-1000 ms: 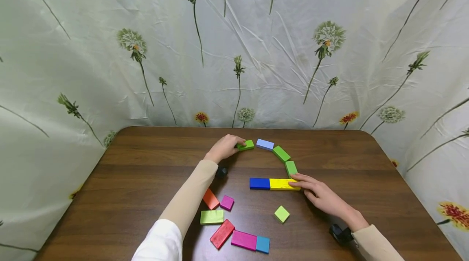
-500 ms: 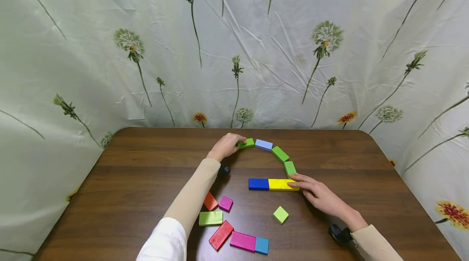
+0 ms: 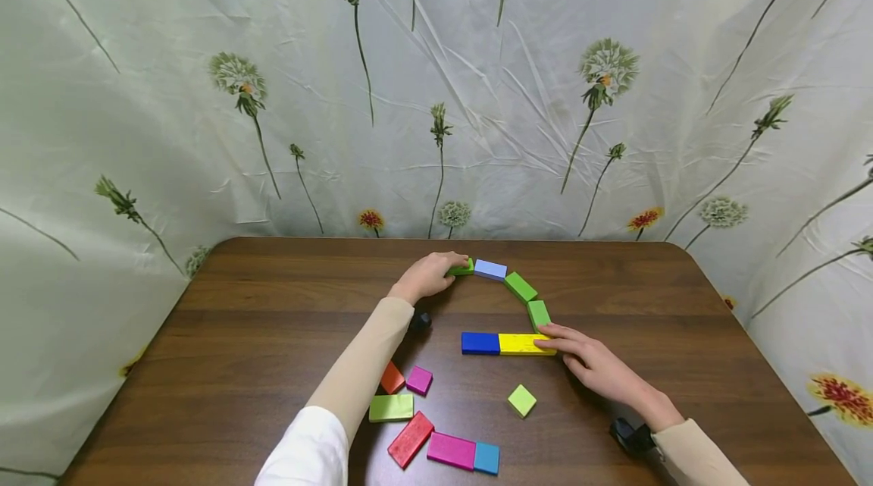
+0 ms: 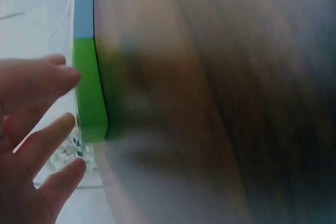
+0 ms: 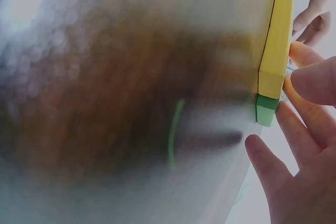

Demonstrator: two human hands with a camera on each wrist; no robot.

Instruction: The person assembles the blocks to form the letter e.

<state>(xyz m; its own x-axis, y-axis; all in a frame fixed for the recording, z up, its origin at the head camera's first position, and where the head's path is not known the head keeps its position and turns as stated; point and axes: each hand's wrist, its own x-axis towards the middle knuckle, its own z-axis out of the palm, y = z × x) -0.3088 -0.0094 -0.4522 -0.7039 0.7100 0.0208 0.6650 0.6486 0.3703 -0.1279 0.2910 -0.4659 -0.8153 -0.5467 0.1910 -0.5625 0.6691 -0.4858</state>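
My left hand point(image 3: 430, 277) reaches over the left end of an arc of blocks, its fingers partly covering a green block point(image 3: 464, 268). In the left wrist view the fingers are spread, with one tip right at that green block point(image 4: 90, 87), whose end lies against a pale blue block point(image 4: 85, 9). My right hand point(image 3: 595, 365) rests its extended fingertips at the right end of a yellow block point(image 3: 521, 343). That block joins a dark blue block point(image 3: 480, 343) in a straight row. Close above the right fingertips lies the arc's lowest green block point(image 3: 538, 314).
Another green block point(image 3: 521, 286) continues the arc. Nearer me lie a lime cube point(image 3: 522, 400), a magenta cube point(image 3: 419, 380), a lime block point(image 3: 392, 408), a red block point(image 3: 411, 440), a magenta block point(image 3: 451, 450) and a blue cube point(image 3: 486, 459). My left sleeve partly hides an orange-red block point(image 3: 392, 378).
My left hand has shifted slightly right and now covers more of the green block, which sits closer to the pale blue one. The right hand keeps its place on the yellow block.
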